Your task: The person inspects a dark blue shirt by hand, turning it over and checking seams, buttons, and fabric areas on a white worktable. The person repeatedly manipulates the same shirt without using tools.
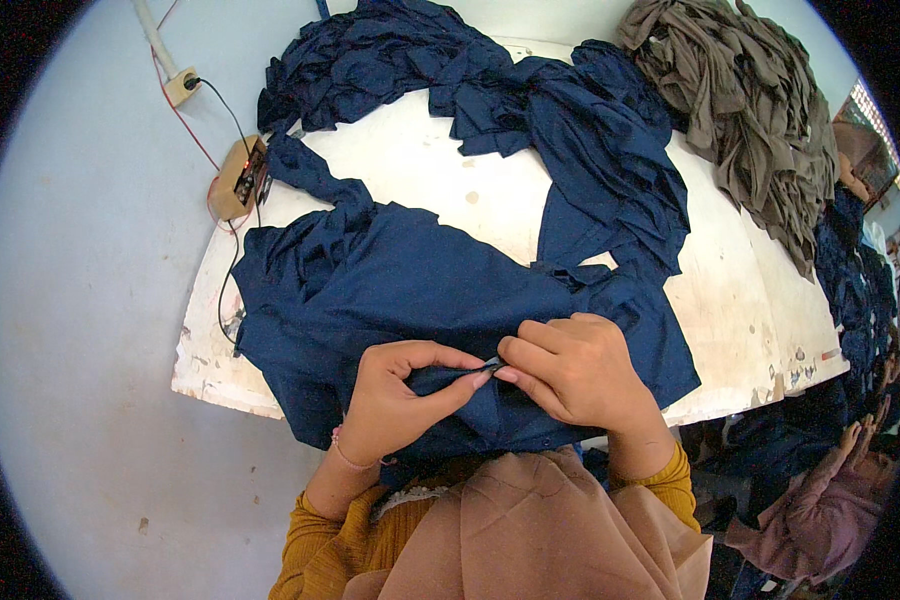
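Observation:
A navy blue garment lies spread at the table's near side, its lower part hanging over the front edge toward my lap. My left hand pinches a fold of it between thumb and forefinger. Right against those fingertips, my right hand is closed on the same fold, its fingers curled. A small pale bit shows where the fingertips meet; what it is I cannot make out.
A white worn table carries heaped navy garments at the back and right, with a brown cloth pile at the far right. A beige electrical box with cables hangs at the left. Another person's hands show at the right.

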Action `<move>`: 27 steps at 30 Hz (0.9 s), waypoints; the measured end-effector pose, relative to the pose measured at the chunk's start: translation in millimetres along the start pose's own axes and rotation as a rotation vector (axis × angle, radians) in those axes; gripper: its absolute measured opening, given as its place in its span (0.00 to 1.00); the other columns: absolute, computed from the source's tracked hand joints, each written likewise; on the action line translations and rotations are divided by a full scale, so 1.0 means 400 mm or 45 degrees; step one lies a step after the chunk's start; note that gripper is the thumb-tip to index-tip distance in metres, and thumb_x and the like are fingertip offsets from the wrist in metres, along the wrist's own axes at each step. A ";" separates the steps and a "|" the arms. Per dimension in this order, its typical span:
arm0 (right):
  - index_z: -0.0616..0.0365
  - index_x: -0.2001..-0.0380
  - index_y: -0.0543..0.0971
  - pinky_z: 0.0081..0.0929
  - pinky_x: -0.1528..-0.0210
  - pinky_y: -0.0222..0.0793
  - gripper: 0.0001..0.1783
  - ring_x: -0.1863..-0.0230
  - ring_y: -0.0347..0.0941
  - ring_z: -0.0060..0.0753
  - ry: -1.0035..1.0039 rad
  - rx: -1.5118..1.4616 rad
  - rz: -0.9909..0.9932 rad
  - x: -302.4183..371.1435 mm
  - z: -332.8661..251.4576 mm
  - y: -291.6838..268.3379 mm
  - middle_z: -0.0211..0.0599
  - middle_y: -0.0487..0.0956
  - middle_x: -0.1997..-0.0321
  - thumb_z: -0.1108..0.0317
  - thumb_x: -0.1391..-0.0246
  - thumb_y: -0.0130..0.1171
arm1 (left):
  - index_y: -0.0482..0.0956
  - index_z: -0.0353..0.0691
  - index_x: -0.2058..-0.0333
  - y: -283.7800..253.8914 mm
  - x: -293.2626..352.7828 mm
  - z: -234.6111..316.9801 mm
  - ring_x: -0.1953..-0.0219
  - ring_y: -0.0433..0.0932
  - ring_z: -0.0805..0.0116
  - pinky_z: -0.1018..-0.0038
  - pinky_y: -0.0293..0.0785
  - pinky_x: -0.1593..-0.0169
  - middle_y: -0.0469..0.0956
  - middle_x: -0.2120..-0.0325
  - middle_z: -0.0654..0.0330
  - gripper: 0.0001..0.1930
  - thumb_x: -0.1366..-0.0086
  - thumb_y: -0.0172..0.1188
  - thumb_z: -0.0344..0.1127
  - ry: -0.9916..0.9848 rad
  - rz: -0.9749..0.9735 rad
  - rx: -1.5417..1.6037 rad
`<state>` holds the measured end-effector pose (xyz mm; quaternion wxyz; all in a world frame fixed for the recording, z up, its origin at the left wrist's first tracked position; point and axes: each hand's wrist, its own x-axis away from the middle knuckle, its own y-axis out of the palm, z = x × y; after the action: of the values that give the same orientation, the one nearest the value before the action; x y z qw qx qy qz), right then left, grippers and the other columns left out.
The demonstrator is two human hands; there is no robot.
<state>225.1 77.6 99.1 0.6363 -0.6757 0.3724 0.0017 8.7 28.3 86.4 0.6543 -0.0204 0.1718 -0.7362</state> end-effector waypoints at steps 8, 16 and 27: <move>0.51 0.70 0.76 0.31 0.74 0.66 0.08 0.77 0.74 0.34 0.010 -0.028 0.011 0.011 0.008 0.004 0.30 0.71 0.76 0.59 0.45 0.60 | 0.86 0.32 0.67 0.005 -0.003 0.006 0.67 0.82 0.76 0.80 0.76 0.59 0.86 0.69 0.57 0.06 0.44 0.69 0.27 -0.031 -0.020 0.006; 0.51 0.69 0.74 0.34 0.73 0.67 0.09 0.75 0.74 0.37 0.031 -0.093 -0.028 0.013 0.009 0.003 0.32 0.71 0.76 0.58 0.42 0.58 | 0.86 0.32 0.67 0.006 -0.002 0.006 0.66 0.82 0.76 0.80 0.76 0.58 0.86 0.69 0.56 0.07 0.44 0.69 0.27 -0.031 -0.019 0.021; 0.50 0.71 0.73 0.35 0.74 0.69 0.11 0.76 0.75 0.36 -0.018 -0.114 -0.041 0.002 0.002 0.014 0.32 0.71 0.76 0.57 0.41 0.57 | 0.86 0.31 0.66 0.001 0.000 -0.008 0.64 0.83 0.74 0.78 0.76 0.56 0.86 0.67 0.55 0.08 0.45 0.70 0.28 -0.040 -0.059 0.032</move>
<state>223.2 78.6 93.8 0.6081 -0.7092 0.3564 0.0129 8.5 29.0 83.4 0.6397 -0.0277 0.1519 -0.7529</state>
